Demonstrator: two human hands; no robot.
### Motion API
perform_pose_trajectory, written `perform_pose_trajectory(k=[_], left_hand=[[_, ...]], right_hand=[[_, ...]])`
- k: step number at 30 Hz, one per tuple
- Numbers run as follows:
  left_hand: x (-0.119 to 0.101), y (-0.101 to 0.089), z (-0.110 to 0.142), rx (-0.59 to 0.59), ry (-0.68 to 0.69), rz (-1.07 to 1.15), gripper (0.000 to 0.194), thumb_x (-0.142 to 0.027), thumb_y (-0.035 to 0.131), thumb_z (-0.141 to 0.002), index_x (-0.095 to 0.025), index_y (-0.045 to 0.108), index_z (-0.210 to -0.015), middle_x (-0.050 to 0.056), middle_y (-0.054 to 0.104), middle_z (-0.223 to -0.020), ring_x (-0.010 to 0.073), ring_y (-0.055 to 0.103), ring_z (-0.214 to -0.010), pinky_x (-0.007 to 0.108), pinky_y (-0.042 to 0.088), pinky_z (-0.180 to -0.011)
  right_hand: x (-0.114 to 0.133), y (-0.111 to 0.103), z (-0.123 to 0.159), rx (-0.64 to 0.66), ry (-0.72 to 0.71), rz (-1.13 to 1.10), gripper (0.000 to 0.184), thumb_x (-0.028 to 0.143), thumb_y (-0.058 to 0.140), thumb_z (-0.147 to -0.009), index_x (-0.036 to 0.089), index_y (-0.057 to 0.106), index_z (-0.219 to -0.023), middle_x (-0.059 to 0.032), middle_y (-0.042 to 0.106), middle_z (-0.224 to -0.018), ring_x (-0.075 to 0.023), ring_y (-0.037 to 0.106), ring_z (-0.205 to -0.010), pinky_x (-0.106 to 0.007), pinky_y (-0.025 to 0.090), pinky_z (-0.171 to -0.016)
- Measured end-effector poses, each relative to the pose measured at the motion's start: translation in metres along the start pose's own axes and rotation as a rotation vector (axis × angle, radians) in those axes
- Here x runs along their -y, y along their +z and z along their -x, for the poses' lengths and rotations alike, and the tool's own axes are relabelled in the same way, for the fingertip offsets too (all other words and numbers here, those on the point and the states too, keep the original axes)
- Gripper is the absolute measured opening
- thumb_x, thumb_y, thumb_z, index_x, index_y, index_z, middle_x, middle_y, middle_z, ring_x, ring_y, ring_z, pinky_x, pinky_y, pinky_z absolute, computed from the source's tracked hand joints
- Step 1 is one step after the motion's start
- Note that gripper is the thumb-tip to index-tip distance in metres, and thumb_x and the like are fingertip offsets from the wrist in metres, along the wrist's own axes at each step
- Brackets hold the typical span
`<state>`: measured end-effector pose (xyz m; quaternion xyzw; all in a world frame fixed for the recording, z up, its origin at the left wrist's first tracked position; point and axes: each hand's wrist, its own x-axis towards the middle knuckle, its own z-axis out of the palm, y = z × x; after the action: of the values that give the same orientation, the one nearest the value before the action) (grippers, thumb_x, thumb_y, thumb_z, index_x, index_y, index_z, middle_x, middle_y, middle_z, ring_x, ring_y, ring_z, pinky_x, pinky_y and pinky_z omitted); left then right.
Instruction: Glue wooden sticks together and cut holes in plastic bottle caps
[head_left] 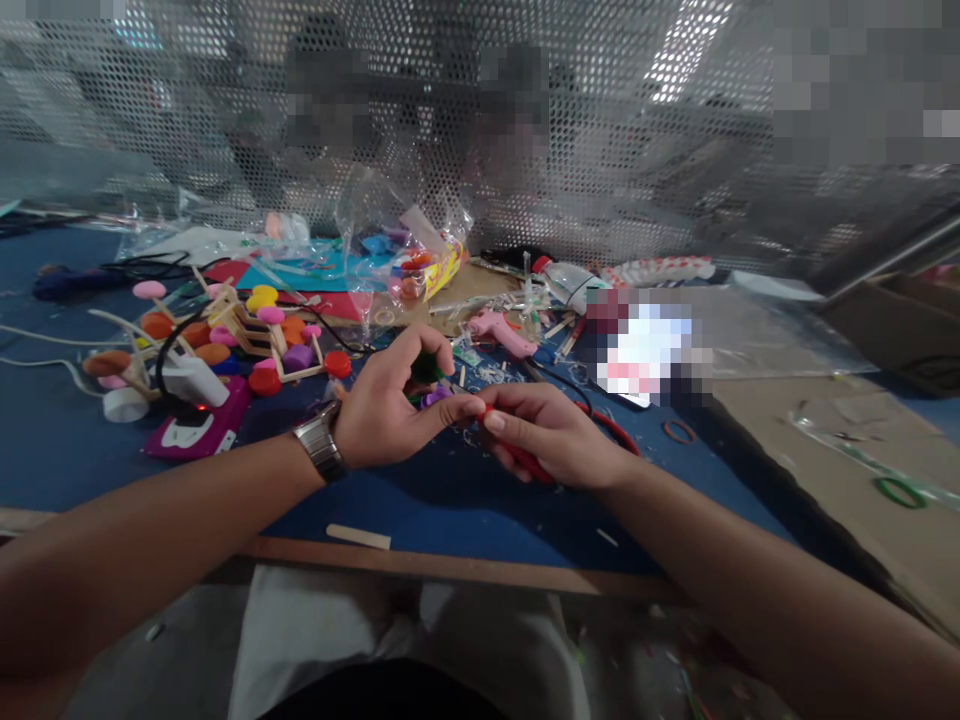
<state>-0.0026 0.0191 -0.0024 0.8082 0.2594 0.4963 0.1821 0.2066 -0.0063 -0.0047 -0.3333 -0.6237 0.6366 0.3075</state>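
My left hand (401, 400), with a metal watch (321, 442) at its wrist, curls round a dark green handle (427, 368). A thin metal shaft seems to point from the handle towards my right hand; its tip is hidden. My right hand (551, 430) pinches a small red piece (486, 411), with the left thumb touching at the same spot. More red shows under the right fingers and behind that hand; whether it is one piece I cannot tell. Just beyond my left thumb lies a purple piece (435, 397). A pink glue gun (502, 332) rests behind the hands.
Left stand stick models with coloured discs (262, 325), beside a purple power strip (199, 420) with a white plug. A lit phone (637, 355) and cardboard (847, 460) are at right. Behind are a plastic bottle (570, 285) and plastic bags. A wooden stick (358, 537) lies near the front edge.
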Motion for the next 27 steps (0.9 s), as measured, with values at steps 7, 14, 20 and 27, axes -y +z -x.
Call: perform_pose_trajectory(k=[7, 14, 20, 27], left_hand=[[0.0012, 0.0001, 0.0001, 0.007, 0.043, -0.043, 0.039, -0.045, 0.079, -0.083, -0.02, 0.05, -0.091, -0.003, 0.056, -0.081, 0.0083, 0.048, -0.062, 0.02, 0.043, -0.054], [0.0024, -0.0009, -0.0008, 0.037, 0.018, -0.026, 0.037, -0.048, 0.075, -0.085, -0.02, 0.051, -0.091, -0.001, 0.057, -0.083, 0.0092, 0.049, -0.062, 0.022, 0.043, -0.054], [0.002, -0.0009, -0.0001, 0.074, -0.075, 0.047, 0.041, -0.047, 0.078, -0.082, -0.02, 0.051, -0.095, -0.001, 0.057, -0.087, 0.0067, 0.046, -0.058, 0.019, 0.042, -0.05], [0.0035, 0.0006, -0.0016, 0.098, -0.151, 0.145, 0.044, -0.043, 0.082, -0.079, -0.02, 0.05, -0.098, -0.002, 0.054, -0.09, 0.0049, 0.045, -0.056, 0.019, 0.04, -0.048]], right_hand=[[-0.0011, -0.0005, 0.0004, 0.003, 0.007, 0.006, 0.047, 0.062, 0.071, -0.084, 0.017, 0.058, -0.086, 0.0069, 0.052, -0.053, -0.0055, 0.044, -0.037, -0.017, 0.031, -0.034], [-0.0012, 0.0001, -0.0006, 0.007, 0.008, 0.0, 0.047, 0.062, 0.07, -0.085, 0.017, 0.057, -0.086, 0.0069, 0.052, -0.054, -0.0056, 0.044, -0.037, -0.017, 0.031, -0.034], [-0.0031, -0.0001, -0.0007, 0.019, -0.027, 0.01, 0.045, 0.061, 0.068, -0.087, 0.017, 0.057, -0.087, 0.0064, 0.053, -0.055, -0.0052, 0.044, -0.038, -0.017, 0.032, -0.035], [-0.0036, -0.0027, -0.001, -0.003, -0.007, 0.073, 0.047, 0.063, 0.067, -0.087, 0.017, 0.057, -0.087, 0.0059, 0.052, -0.057, -0.0059, 0.045, -0.04, -0.018, 0.034, -0.036]])
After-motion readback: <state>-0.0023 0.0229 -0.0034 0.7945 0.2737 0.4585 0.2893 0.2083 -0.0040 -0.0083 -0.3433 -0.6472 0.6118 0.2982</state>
